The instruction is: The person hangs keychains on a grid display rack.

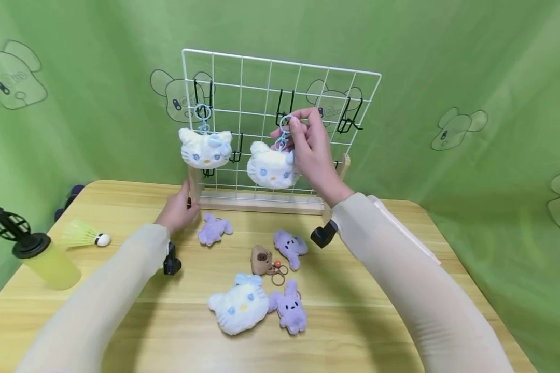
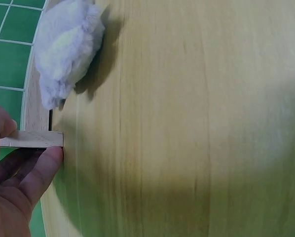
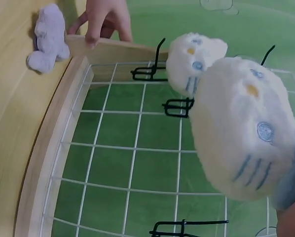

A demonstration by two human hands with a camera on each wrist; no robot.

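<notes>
At the wire rack (image 1: 280,61) in the head view, the right hand (image 1: 313,153) pinched the ring (image 1: 281,124) of a white cat plush (image 1: 269,170); hanging was the probable step, next requiring ring seating on the middle hook (image 1: 278,108). The left-wrist view showed the left hand (image 2: 19,185) gripping the wooden support (image 2: 36,138); the right-wrist view, the plush before the rack.
</notes>
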